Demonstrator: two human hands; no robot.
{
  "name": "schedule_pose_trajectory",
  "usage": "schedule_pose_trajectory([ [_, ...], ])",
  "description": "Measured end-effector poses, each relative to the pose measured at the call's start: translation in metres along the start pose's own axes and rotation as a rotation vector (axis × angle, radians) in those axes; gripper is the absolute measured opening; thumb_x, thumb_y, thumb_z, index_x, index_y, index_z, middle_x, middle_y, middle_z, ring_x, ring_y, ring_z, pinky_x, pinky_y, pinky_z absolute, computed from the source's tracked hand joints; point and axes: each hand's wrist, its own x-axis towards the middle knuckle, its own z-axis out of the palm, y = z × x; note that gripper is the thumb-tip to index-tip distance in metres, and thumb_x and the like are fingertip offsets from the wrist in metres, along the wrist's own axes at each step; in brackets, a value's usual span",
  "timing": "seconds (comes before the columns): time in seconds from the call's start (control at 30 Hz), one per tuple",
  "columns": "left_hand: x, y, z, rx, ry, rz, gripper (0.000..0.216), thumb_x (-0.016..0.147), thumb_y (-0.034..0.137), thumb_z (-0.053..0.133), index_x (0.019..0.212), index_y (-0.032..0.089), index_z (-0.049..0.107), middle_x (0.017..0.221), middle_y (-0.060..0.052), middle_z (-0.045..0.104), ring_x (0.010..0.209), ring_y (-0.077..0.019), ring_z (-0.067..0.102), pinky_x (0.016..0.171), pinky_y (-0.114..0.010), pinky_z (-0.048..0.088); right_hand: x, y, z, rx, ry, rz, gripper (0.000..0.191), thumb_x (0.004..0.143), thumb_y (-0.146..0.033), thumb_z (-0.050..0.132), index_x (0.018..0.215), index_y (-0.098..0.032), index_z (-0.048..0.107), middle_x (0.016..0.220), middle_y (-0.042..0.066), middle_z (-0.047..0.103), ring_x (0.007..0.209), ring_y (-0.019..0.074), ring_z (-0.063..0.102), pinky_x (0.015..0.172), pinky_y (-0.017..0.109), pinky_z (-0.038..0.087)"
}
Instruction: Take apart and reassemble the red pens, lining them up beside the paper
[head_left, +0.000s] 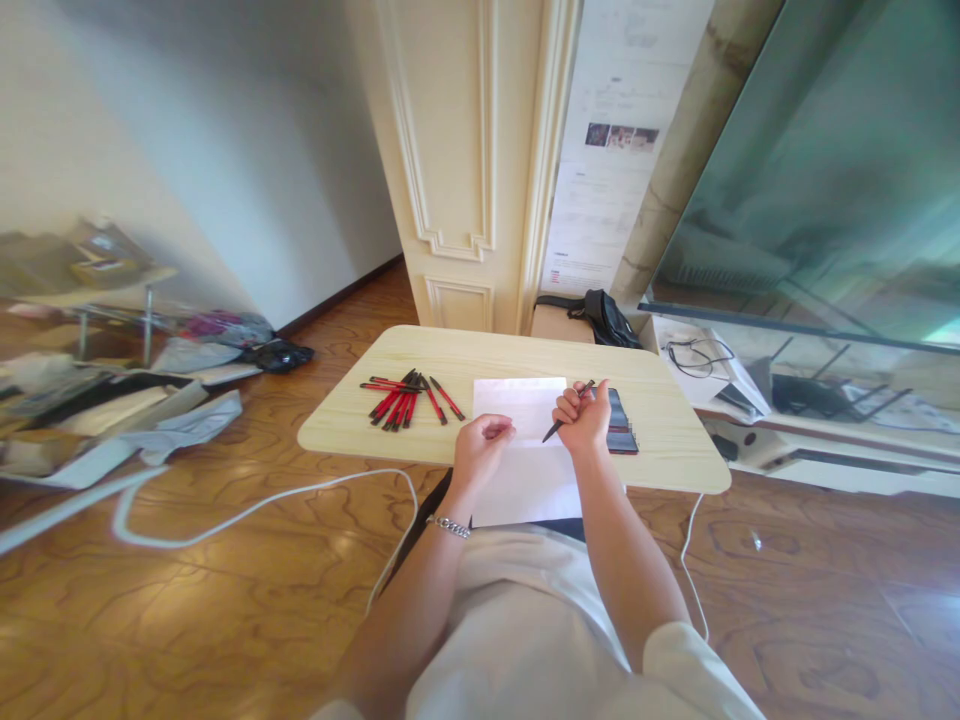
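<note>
My right hand (586, 418) is closed round a dark pen (553, 431), its pointed end angled down to the left above the white paper (525, 490). Fingers curled and thumb against them, my left hand (481, 447) hovers at the paper's left side; whatever it may pinch is too small to make out. The paper lies on the pale wooden table (360, 430) and reaches past its near edge. Left of it is a loose pile of several red-and-black pens (397, 402). A dark flat object, perhaps a phone (621, 430), rests just beyond my right hand.
A white cable (300, 487) runs over the wooden floor on the left. Boxes and bags (112, 400) crowd the far left. Behind the table sits a black bag (607, 318); a low white cabinet (817, 450) and a large dark screen (825, 180) stand right.
</note>
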Motion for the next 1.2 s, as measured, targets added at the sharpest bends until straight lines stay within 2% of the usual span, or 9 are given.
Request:
schedule_pose_trajectory([
  [0.2, 0.000, -0.002, -0.002, 0.068, 0.009, 0.004, 0.022, 0.075, 0.031, 0.067, 0.091, 0.017, 0.069, 0.089, -0.006, 0.072, 0.080, -0.0180, 0.067, 0.076, -0.031, 0.053, 0.001, 0.001, -0.001, 0.020, 0.055, 0.041, 0.035, 0.083, -0.051, 0.048, 0.067, -0.021, 0.048, 0.049, -0.008, 0.033, 0.034, 0.0054, 0.022, 0.030, 0.019, 0.016],
  [0.47, 0.012, 0.001, -0.016, 0.304, -0.019, 0.080, 0.021, 0.080, 0.029, 0.063, 0.096, 0.019, 0.069, 0.093, -0.006, 0.072, 0.083, -0.0174, 0.067, 0.078, -0.030, 0.054, 0.003, -0.001, -0.003, 0.048, 0.021, 0.034, 0.039, 0.081, -0.056, 0.051, 0.067, -0.020, 0.048, 0.050, -0.008, 0.035, 0.035, 0.0047, 0.024, 0.030, 0.018, 0.017],
  [0.6, 0.032, 0.003, -0.021, 0.556, -0.073, 0.211, 0.021, 0.082, 0.025, 0.060, 0.100, 0.018, 0.068, 0.105, -0.007, 0.070, 0.095, -0.0204, 0.065, 0.089, -0.035, 0.050, 0.005, -0.002, -0.004, 0.083, 0.004, 0.036, 0.033, 0.083, -0.050, 0.050, 0.067, -0.020, 0.049, 0.051, -0.008, 0.036, 0.035, 0.0049, 0.025, 0.030, 0.018, 0.017],
  [0.77, 0.049, 0.001, -0.020, 0.830, -0.174, 0.389, 0.020, 0.082, 0.019, 0.059, 0.099, 0.016, 0.069, 0.106, -0.009, 0.068, 0.105, -0.0242, 0.060, 0.100, -0.037, 0.042, 0.007, -0.002, -0.006, 0.077, 0.012, 0.023, 0.033, 0.085, -0.048, 0.048, 0.068, -0.020, 0.049, 0.050, -0.008, 0.036, 0.034, 0.0047, 0.025, 0.029, 0.017, 0.018],
  [0.93, 0.043, -0.009, -0.015, 0.917, -0.227, 0.418, 0.020, 0.082, 0.020, 0.058, 0.099, 0.016, 0.069, 0.105, -0.010, 0.067, 0.106, -0.0245, 0.058, 0.100, -0.036, 0.040, 0.009, -0.001, -0.002, 0.048, 0.045, 0.003, 0.040, 0.082, -0.059, 0.051, 0.071, -0.020, 0.051, 0.054, -0.007, 0.041, 0.036, 0.0039, 0.030, 0.028, 0.015, 0.020],
  [1.03, 0.036, -0.012, -0.012, 0.910, -0.213, 0.414, 0.021, 0.083, 0.021, 0.057, 0.100, 0.015, 0.068, 0.108, -0.010, 0.066, 0.108, -0.0240, 0.057, 0.101, -0.035, 0.039, 0.014, 0.001, 0.004, 0.002, 0.067, -0.005, 0.032, 0.082, -0.049, 0.060, 0.073, -0.019, 0.052, 0.055, -0.006, 0.044, 0.038, 0.0027, 0.033, 0.028, 0.013, 0.020],
  [1.1, 0.032, -0.012, -0.011, 0.897, -0.208, 0.413, 0.022, 0.083, 0.023, 0.058, 0.102, 0.015, 0.068, 0.110, -0.010, 0.066, 0.108, -0.0236, 0.056, 0.102, -0.035, 0.038, 0.018, 0.006, 0.007, -0.060, 0.097, 0.009, 0.029, 0.083, -0.044, 0.061, 0.072, -0.018, 0.053, 0.056, -0.005, 0.048, 0.040, 0.0029, 0.038, 0.030, 0.013, 0.024],
  [1.2, 0.028, -0.010, -0.010, 0.890, -0.202, 0.409, 0.023, 0.082, 0.025, 0.060, 0.102, 0.016, 0.067, 0.110, -0.010, 0.065, 0.106, -0.0239, 0.057, 0.101, -0.036, 0.039, 0.024, 0.018, 0.007, -0.246, 0.204, 0.006, 0.038, 0.086, -0.052, 0.051, 0.068, -0.018, 0.055, 0.057, -0.001, 0.055, 0.045, 0.0070, 0.049, 0.036, 0.017, 0.037],
])
